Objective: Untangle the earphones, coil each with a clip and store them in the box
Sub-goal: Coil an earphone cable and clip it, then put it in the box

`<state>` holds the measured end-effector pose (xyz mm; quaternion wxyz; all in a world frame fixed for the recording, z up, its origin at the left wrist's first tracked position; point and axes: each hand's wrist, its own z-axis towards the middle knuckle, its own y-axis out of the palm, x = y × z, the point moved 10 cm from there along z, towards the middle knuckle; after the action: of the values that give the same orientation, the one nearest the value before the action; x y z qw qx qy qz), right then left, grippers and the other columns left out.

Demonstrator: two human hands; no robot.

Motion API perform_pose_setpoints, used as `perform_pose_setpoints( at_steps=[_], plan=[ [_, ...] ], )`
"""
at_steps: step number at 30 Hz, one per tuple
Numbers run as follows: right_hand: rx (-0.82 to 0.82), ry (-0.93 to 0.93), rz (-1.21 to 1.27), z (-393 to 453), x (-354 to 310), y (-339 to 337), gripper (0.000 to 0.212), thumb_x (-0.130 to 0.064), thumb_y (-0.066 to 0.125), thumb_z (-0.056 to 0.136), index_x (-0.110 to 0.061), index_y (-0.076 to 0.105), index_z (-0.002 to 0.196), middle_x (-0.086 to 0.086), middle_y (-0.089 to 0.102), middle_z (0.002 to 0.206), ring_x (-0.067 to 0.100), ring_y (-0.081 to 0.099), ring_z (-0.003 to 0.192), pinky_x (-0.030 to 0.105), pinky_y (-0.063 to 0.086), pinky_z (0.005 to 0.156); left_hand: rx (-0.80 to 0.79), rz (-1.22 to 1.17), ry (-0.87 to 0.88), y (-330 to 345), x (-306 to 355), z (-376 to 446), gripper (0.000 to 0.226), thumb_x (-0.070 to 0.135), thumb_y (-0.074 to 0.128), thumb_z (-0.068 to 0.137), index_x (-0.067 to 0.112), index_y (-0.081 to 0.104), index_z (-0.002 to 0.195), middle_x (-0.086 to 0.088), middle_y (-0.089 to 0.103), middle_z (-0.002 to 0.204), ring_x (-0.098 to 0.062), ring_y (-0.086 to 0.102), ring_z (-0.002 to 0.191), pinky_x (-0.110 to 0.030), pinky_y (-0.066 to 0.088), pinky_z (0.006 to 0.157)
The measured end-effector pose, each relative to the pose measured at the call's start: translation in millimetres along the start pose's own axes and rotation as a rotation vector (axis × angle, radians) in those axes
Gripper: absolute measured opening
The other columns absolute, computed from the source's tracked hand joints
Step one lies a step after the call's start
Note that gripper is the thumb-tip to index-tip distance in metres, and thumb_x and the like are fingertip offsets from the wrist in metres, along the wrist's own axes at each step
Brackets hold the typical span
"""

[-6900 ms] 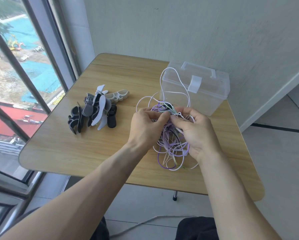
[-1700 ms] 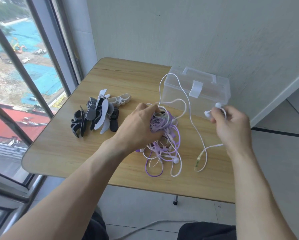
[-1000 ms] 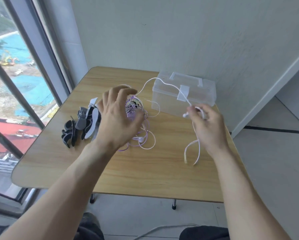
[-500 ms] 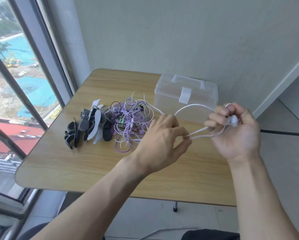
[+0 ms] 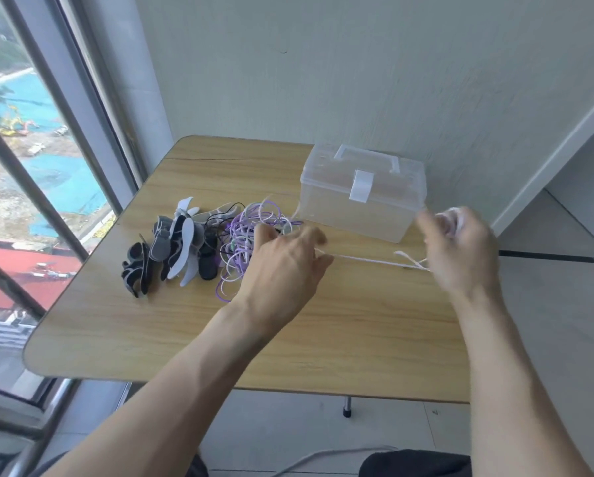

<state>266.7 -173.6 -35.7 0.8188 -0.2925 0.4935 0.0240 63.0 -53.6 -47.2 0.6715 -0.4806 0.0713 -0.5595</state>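
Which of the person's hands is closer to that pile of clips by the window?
Left. The left hand is over the earphone tangle right beside the clips; the right hand is far across the table, in front of the box.

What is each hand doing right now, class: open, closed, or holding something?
Left hand: pinches the white earphone cord.
Right hand: grips the same cord's other end, blurred.

The table (image 5: 357,339) is faced in pale wood-grain laminate with a smooth, satin finish. The box (image 5: 364,215) is made of translucent, frosted plastic. The clips (image 5: 171,249) look like matt, rubbery material. The tangled earphones (image 5: 247,249) are sheathed in smooth plastic.
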Motion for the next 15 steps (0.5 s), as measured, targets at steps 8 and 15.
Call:
perform_pose_setpoints(
  at_steps=[8, 15],
  plan=[
    [-0.847, -0.049, 0.414, -53.4, -42.4, 81.3, 0.040, -0.043, 0.065, 0.091, -0.004, 0.068, 0.084, -0.004, 0.066, 0.068, 0.011, 0.035, 0.051, 0.021, 0.028, 0.049, 0.132, -0.231, 0.146, -25.7, 24.2, 1.0, 0.014, 0.022, 0.061, 0.097, 0.014, 0.066, 0.087, 0.013, 0.058, 0.074, -0.002, 0.040, 0.065, -0.023, 0.037, 0.070],
    [-0.605, 0.116, 0.792, -34.0, -34.9, 69.3, 0.026, -0.016, 0.055, 0.084, -0.020, 0.061, 0.059, 0.006, 0.068, 0.087, 0.017, 0.048, 0.058, 0.023, 0.036, 0.053, 0.126, -0.017, 0.057, -16.7, -6.4, 4.8, 0.010, 0.020, 0.067, 0.088, 0.013, 0.068, 0.081, 0.001, 0.064, 0.076, -0.025, 0.058, 0.076, -0.038, 0.044, 0.075]
  ],
)
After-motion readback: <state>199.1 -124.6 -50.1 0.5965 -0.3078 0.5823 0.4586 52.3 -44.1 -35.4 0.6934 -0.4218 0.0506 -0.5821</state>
